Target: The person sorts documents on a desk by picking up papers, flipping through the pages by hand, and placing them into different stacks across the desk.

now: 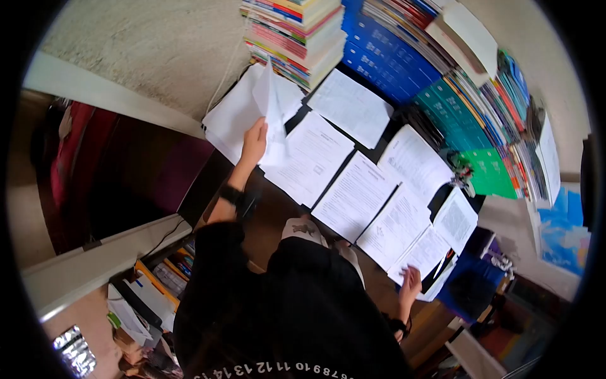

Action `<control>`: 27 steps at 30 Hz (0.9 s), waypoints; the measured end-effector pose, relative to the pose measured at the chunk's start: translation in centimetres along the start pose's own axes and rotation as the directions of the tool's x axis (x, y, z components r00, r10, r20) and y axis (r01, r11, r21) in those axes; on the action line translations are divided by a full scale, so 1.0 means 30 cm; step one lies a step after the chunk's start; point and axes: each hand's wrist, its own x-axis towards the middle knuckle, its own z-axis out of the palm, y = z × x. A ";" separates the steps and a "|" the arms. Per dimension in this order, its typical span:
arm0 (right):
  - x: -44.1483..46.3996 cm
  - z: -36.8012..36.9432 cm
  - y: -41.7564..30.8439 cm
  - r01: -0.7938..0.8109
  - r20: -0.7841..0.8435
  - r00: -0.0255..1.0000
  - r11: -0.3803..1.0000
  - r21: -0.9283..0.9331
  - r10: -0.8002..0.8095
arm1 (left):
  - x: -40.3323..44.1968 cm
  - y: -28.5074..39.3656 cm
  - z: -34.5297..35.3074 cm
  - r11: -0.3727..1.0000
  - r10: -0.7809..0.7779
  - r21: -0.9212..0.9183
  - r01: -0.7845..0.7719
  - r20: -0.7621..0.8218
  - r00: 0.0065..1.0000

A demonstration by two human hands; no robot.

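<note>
My left hand (254,140) is closed on a white sheet of paper (270,107), lifted and tilted above a stack of white papers (230,117) at the left of the desk. My right hand (411,282) rests at the lower edge of a small printed sheet (426,249), its fingers slightly bent and apart. Between the hands, printed sheets lie in a row: one beside the stack (309,155), a middle one (356,196) and another to the right (394,224). Behind them are a handwritten sheet (351,107) and an open booklet (413,161).
A tall pile of books (293,44) stands at the back left. Blue box files (391,63), teal files (454,107) and a green file (489,172) line the back. A pen (440,265) lies near the right hand. A blue bin-like object (467,284) stands beyond the right end.
</note>
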 end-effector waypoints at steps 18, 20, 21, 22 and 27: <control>0.079 -0.114 -0.381 -0.021 0.028 1.000 0.705 0.709 0.002 | -0.582 0.877 0.241 0.716 0.154 -0.571 0.402 0.691 0.706; 0.072 -0.169 -0.387 0.087 -0.010 0.995 0.775 0.626 -0.104 | -0.595 0.939 0.256 0.736 0.170 -0.524 0.428 0.756 0.633; 0.075 -0.203 -0.371 0.081 0.013 0.993 0.754 0.651 -0.117 | -0.601 0.952 0.263 0.693 0.151 -0.527 0.492 0.774 0.615; 0.076 -0.232 -0.356 0.071 0.038 0.991 0.734 0.675 -0.131 | -0.607 0.960 0.267 0.645 0.131 -0.525 0.556 0.792 0.596; 0.081 -0.355 -0.343 0.128 0.071 0.977 0.819 0.560 -0.201 | -0.675 1.064 0.346 0.260 0.025 -0.558 0.788 0.820 0.572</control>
